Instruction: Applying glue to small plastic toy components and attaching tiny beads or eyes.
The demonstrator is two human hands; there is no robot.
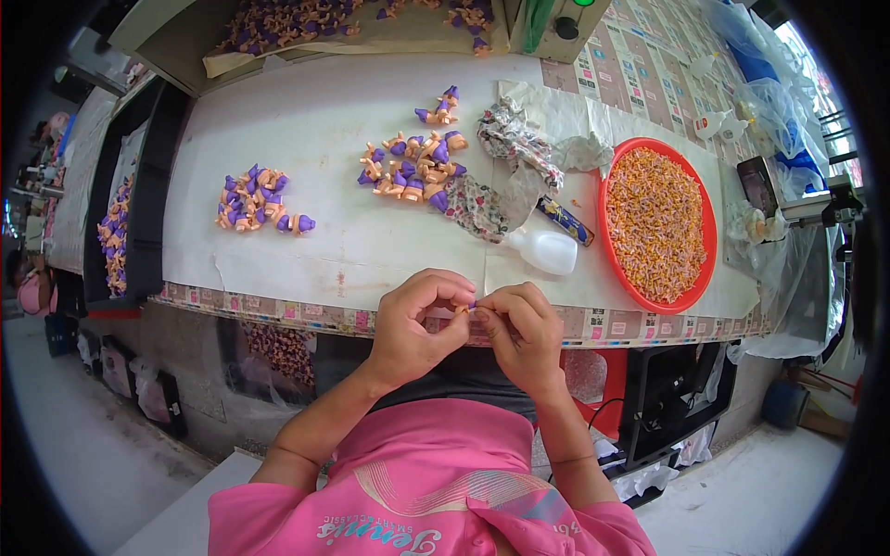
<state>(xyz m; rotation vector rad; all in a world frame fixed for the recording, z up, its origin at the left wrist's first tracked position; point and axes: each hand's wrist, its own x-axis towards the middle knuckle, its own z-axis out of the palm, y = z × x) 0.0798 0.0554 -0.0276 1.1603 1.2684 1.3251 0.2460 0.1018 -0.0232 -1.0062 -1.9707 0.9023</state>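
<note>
Close together at the table's front edge, my left hand (419,322) and my right hand (522,332) pinch a tiny purple-and-orange piece (472,305) between their fingertips. My fingers cover most of it, so its exact shape is hidden. Beyond my hands lies a heap of small flesh-coloured and purple plastic figures (413,167). A second heap of similar figures (252,198) lies to the left. Right of my hands stands a red round tray (713,243) full of tiny orange and yellow pieces (656,227).
A white plastic bottle (549,252) lies beside a dark blue printed packet (565,221) and crumpled floral cloths (514,144). At the back, a box (371,53) holds more figures. A black bin (153,153) borders the left side.
</note>
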